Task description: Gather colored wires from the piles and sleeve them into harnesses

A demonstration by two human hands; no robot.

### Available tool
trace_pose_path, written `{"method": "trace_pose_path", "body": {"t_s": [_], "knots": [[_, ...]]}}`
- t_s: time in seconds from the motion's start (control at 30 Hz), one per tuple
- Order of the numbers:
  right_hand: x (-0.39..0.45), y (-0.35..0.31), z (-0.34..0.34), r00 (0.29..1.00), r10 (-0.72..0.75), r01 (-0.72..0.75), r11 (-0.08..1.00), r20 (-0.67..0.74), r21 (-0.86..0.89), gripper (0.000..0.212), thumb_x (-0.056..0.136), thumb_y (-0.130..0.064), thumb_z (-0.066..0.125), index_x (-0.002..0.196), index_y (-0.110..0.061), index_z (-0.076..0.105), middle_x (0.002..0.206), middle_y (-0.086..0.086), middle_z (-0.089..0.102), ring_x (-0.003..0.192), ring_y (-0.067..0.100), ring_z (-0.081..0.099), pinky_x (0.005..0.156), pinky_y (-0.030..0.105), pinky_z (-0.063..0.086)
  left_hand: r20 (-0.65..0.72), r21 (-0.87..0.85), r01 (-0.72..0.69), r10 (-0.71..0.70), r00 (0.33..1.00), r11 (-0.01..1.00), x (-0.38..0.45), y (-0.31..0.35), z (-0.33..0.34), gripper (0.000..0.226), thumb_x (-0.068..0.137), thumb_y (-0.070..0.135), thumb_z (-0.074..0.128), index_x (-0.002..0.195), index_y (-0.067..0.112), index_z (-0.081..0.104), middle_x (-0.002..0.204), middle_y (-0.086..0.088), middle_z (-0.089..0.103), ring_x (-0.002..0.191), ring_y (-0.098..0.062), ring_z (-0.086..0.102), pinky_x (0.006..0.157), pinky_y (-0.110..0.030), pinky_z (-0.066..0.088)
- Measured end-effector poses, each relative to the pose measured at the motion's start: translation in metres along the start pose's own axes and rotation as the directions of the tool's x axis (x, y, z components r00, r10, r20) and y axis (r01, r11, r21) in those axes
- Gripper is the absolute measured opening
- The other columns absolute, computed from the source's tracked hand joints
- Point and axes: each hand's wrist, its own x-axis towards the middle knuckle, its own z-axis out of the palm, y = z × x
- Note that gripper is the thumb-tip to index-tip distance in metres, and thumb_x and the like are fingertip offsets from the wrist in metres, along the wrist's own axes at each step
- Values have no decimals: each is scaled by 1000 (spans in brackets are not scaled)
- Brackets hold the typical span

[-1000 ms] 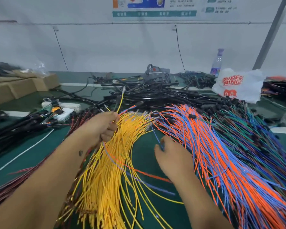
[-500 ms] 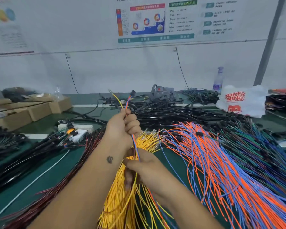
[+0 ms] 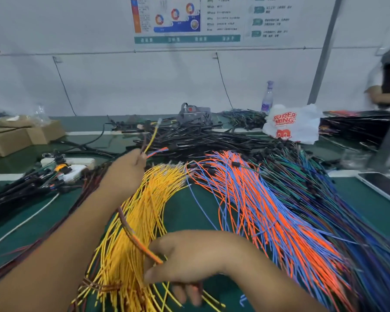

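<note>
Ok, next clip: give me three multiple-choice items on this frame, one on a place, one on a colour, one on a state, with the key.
1. Where does the white Super Ming bag lie?
A. far right of the bench, behind the wire piles
B. on the cardboard boxes at the left
C. under the yellow wires

2. Which colour is the wire pile right under the two hands?
A. green
B. yellow
C. white

3. What is the left hand doing?
A. lying flat on the bench
B. hanging idle
C. gripping a few wires, tips sticking up

Key: 1 A, the bag sits beside the clear bottle at the far right. 2 B, yellow strands fan out below both the left hand and the right hand. 3 C, the yellow, brown, orange and blue ends poke out above its curled fingers.
</note>
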Motion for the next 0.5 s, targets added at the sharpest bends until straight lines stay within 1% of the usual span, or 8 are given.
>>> {"method": "trace_pose_path", "body": {"t_s": [0.1, 0.13, 0.2, 0.23, 0.27, 0.33, 0.43, 0.5], "knots": [[-12, -7, -1, 993, -119, 115, 978, -15, -172, 39, 100, -40, 47, 95, -3, 58, 83, 7, 59, 75, 22, 56, 71, 34, 47, 73, -44, -45, 48, 996, 998, -12, 23, 27, 32, 102, 31, 34, 86, 7, 48, 70, -3, 47, 72, -28, 47, 63, -37, 31], [-16, -8, -1, 991, -135, 133, 982, -8, -137, 40, 101, -39, 47, 88, -4, 60, 81, 7, 61, 76, 20, 57, 72, 32, 48, 98, -91, -42, 51, 994, 995, -15, 35, 36, 31, 102, 29, 34, 84, 7, 48, 69, -2, 46, 70, -25, 45, 61, -36, 29], [-24, -6, -1, 991, -132, 131, 990, -14, -44, 41, 102, -34, 46, 91, 0, 67, 91, 14, 71, 82, 23, 64, 87, 37, 53, 181, -280, 48, 4, 983, 959, -23, 60, 56, 30, 102, 25, 34, 78, 12, 47, 64, 1, 41, 61, -18, 39, 56, -34, 28], [-26, -3, -2, 991, -123, 119, 990, -58, -70, 43, 102, -35, 46, 96, 1, 70, 96, 16, 72, 87, 27, 66, 92, 40, 52, 243, -439, 149, -43, 969, 886, -27, 72, 65, 31, 102, 23, 34, 75, 15, 45, 59, 2, 37, 52, -14, 36, 49, -28, 27], [-29, 3, -4, 986, -114, 101, 989, -120, -107, 45, 101, -37, 46, 96, 0, 71, 95, 15, 72, 89, 28, 66, 91, 40, 52, 323, -583, 276, -94, 942, 764, -31, 83, 76, 33, 103, 23, 33, 72, 17, 43, 53, 4, 32, 42, -10, 30, 43, -21, 24], [-35, 18, -11, 958, -85, 51, 990, -273, -129, 43, 100, -40, 47, 83, -8, 72, 78, 6, 70, 77, 24, 64, 76, 30, 51, 461, -720, 465, -145, 875, 515, -40, 99, 92, 34, 104, 23, 30, 72, 18, 40, 41, 8, 28, 30, -3, 22, 37, -13, 20], [-56, 54, -28, 869, -4, -17, 999, -495, -39, 31, 98, -31, 52, 78, -14, 70, 62, -4, 61, 59, 12, 58, 62, 27, 48, 416, -801, 444, -160, 895, 401, -65, 106, 117, 35, 105, 17, 30, 72, 17, 42, 37, 9, 39, 30, 2, 33, 40, -20, 30], [-69, 86, -40, 784, 67, -63, 998, -618, 29, 27, 95, -28, 55, 75, -18, 70, 56, -4, 59, 53, 9, 54, 58, 28, 48, 416, -871, 444, -167, 894, 210, -78, 102, 126, 34, 105, 20, 29, 73, 17, 41, 43, 7, 32, 32, -2, 28, 37, -17, 25]]}}
